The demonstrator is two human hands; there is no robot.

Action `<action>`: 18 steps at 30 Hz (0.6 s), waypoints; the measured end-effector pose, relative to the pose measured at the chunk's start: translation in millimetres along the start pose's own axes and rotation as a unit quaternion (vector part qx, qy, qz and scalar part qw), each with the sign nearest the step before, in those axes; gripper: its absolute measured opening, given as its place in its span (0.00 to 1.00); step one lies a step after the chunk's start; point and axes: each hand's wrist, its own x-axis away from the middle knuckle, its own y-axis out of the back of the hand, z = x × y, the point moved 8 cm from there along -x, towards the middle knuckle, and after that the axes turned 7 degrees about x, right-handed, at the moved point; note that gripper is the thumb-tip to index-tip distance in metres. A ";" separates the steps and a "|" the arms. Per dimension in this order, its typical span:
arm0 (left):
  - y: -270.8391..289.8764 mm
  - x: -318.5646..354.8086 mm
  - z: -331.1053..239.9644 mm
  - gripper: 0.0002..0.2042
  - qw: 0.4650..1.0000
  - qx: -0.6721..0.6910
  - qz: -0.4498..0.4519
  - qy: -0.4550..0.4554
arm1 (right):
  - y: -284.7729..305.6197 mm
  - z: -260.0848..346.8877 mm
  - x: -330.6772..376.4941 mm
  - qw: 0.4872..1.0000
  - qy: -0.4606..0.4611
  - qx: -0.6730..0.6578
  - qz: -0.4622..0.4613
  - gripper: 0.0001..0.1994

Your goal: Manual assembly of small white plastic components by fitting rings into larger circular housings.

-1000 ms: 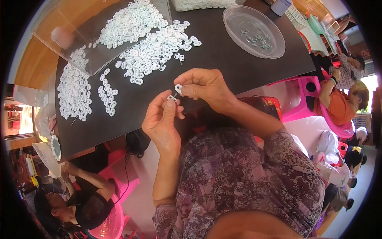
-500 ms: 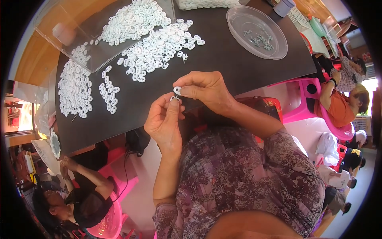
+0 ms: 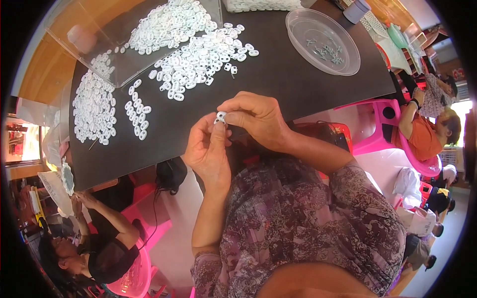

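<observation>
By the table edge (image 3: pixel 323 109), left hand (image 3: pixel 209 150) and right hand (image 3: pixel 261 118) pinch white pieces (image 3: pixel 221 114), with tabletop (image 3: pixel 278 64) stretching rightward.

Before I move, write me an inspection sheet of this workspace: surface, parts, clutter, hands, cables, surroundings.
Surface: dark tabletop, bare between the heaps and the round tray.
Parts: white two-holed pieces heaped on the tabletop and in a clear box; small grey pins in a clear round tray.
Clutter: purplish container, far right.
Hands: left hand and right hand each pinch a white piece, close together.
Cables: thin dark cord hanging, lower left.
Surroundings: other people seated on pink chairs, both sides.
</observation>
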 end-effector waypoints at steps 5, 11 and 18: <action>-1.6 -1.4 -1.4 0.10 1.000 0.012 0.019 -0.002 | -0.4 5.9 -1.8 0.999 0.036 0.033 0.010 0.04; -0.5 -3.1 3.2 0.11 0.998 0.050 0.016 0.026 | -4.5 7.4 0.9 0.996 0.045 0.064 0.039 0.07; 0.4 -4.2 5.8 0.10 0.997 0.069 0.002 0.038 | -6.5 14.8 2.3 0.988 0.103 0.109 0.040 0.08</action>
